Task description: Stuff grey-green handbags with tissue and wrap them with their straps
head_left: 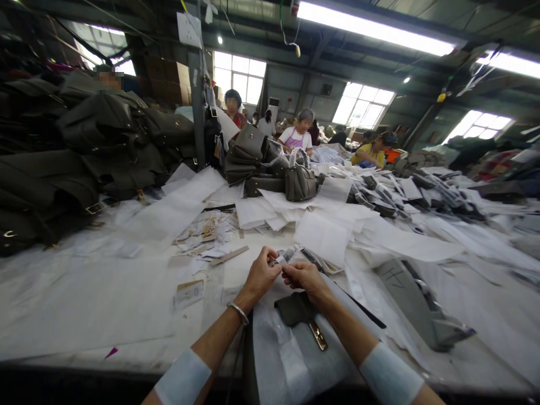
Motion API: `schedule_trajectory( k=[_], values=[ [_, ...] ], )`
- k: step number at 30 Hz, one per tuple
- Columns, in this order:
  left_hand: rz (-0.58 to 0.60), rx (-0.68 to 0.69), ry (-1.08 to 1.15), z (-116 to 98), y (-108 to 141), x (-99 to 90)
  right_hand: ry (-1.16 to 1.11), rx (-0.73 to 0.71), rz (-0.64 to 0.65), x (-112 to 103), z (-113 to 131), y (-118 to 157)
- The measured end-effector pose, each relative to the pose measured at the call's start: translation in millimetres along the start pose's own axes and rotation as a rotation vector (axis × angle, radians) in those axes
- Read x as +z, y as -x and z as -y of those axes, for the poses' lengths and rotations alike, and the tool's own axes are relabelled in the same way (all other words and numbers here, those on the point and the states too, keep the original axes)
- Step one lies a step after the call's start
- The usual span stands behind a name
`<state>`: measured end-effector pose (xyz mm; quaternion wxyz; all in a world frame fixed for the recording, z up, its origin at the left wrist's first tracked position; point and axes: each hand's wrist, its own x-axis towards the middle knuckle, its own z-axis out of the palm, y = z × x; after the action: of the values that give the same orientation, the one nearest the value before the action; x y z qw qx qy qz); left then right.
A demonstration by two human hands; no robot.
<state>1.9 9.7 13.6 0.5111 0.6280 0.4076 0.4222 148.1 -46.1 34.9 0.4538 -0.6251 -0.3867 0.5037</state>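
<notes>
A dark handbag [248, 365] lies at the table's front edge below my hands, its front mostly covered by a white translucent sheet [278, 332]. Its dark flap [293, 308] with a gold clasp [318, 336] shows uncovered. Above the flap, a bag handle [289, 254] in clear wrapping arches beyond my fingers. My left hand [265, 270], with a silver bracelet at the wrist, is closed in a pinch on the wrapped handle. Close beside it on the right, my right hand [304, 278] pinches at the same wrapping; the exact edge between its fingertips is too small to make out.
Dark handbags pile up at left [105, 146] and stand at the table's middle [300, 183]. Small paper tags [211, 230] and white sheets [324, 236] lie scattered ahead. A grey bag piece [415, 298] rests at right. Several people work farther back.
</notes>
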Motion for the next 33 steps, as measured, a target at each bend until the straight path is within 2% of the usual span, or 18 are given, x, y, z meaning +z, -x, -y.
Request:
schedule_trajectory(
  k=[6, 11, 16, 18, 21, 24, 25, 27, 30, 33],
  values=[
    [0.072, -0.026, -0.008, -1, 0, -4.9, 0.127, -0.079, -0.019, -3, 0, 0],
    [0.021, -0.063, 0.003, -2, -2, -6.2, 0.179, -0.075, -0.009, 3, 0, -6],
    [0.015, -0.100, 0.061, -4, -4, -8.1, 0.536, -0.103, -0.111, 3, 5, -11],
    [0.042, -0.115, 0.086, -6, -5, -10.1, 0.757, -0.223, -0.201, -1, 12, -9],
    [0.087, -0.136, 0.125, -8, -7, -13.2, 1.132, -0.588, -0.323, -7, 25, -6],
    [0.102, -0.115, 0.141, -7, -12, -15.1, 1.308, -0.911, -0.203, -7, 37, -8],
    [0.103, -0.101, 0.138, -6, -14, -15.6, 1.339, -0.956, -0.143, -6, 40, -11],
    [0.104, -0.089, 0.125, -3, -19, -16.8, 1.373, -0.954, -0.067, -1, 44, -16],
    [0.094, -0.104, 0.104, 4, -24, -19.9, 1.360, -0.938, -0.041, 6, 44, -22],
    [0.063, -0.103, 0.084, 8, -26, -24.3, 1.317, -1.048, 0.002, 11, 37, -21]
  ],
)
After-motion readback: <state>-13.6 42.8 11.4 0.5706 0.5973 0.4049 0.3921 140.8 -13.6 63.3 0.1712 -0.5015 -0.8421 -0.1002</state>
